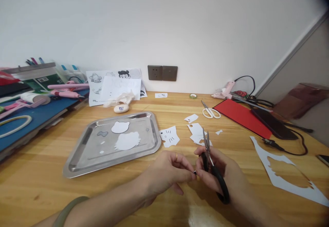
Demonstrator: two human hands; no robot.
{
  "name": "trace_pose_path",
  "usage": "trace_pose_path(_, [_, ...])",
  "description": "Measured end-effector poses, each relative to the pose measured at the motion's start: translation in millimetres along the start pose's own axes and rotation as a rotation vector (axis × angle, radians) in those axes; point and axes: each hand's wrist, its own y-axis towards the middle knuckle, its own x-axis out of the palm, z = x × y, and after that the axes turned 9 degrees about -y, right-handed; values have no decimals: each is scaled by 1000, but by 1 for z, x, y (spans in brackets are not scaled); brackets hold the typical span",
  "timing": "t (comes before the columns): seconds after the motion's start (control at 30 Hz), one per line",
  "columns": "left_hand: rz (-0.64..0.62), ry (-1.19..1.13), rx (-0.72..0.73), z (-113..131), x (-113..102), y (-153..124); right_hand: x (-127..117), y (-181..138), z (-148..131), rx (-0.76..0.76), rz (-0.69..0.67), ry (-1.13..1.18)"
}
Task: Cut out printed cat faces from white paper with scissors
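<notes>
My right hand [218, 172] grips black-handled scissors [210, 162], blades pointing up and away, closed or nearly so. My left hand [167, 172], with a ring on one finger, pinches a tiny dark scrap [194, 173] right where both hands' fingertips meet. Both hands hover just above the wooden table [46, 186] near its front edge. A metal tray [77, 162] to the left holds two white cat-shaped paper cutouts [128, 141] and small grey bits. White paper offcuts [170, 137] with drawn whiskers lie just beyond my hands.
White scissors [210, 112], red paper [241, 117], a dark phone [275, 124], a pink glue gun [224, 90] with cables sit at the right. A large white paper remnant [282, 172] lies at the right front. Printed sheets [115, 85] lean on the wall; stationery clutter is at the left.
</notes>
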Motion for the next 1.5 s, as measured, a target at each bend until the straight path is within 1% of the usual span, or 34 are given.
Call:
trace_pose_path(0.13, [5, -8, 10, 0, 0, -1, 1, 1, -10, 63, 46, -6])
trace_pose_path(0.2, [16, -16, 21, 1, 0, 0, 1, 1, -13, 81, 42, 12])
trace_pose_path(0.27, [40, -29, 37, 1, 0, 1, -1, 1, -14, 87, 26, 42])
trace_pose_path(0.43, [88, -77, 83, 4, -2, 1, -5, 2, -11, 95, 33, 77])
trace_pose_path(0.57, [96, -126, 134, 7, -2, -2, -8, 2, -11, 109, -37, 65])
trace_pose_path(0.7, [88, -206, 151, 11, -1, -5, -7, -1, -10, 36, -165, 48])
trace_pose_path(0.8, [93, -258, 182, 13, -1, -7, -4, -3, -8, -31, -218, 36])
trace_pose_path(0.97, [90, -297, 219, 15, 0, -9, 0, -7, -8, -35, -297, -28])
trace_pose_path(1.1, [101, -298, 212, 15, 2, -9, -1, -9, -7, -37, -299, -81])
trace_pose_path(1.33, [92, -292, 214, 15, 2, -11, 0, -8, -9, -89, -251, -55])
trace_pose_path(1.5, [75, -280, 199, 15, 1, -11, 0, -7, -10, -95, -277, -46])
